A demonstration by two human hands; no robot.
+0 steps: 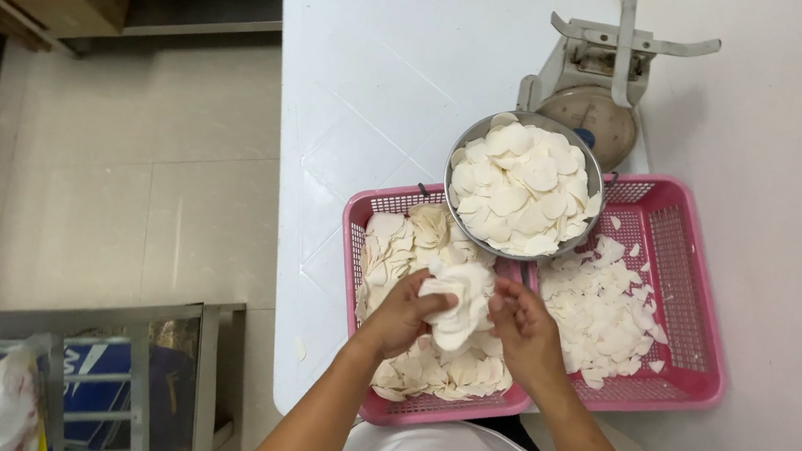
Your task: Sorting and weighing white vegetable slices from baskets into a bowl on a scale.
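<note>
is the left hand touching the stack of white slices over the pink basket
Touching. The head view shows the left hand with its fingers wrapped against the stack of white slices, no gap between them, above the pink basket.

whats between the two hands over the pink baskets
In the head view, a stack of white round slices sits between the left hand and the right hand, held over the left pink basket.
</note>
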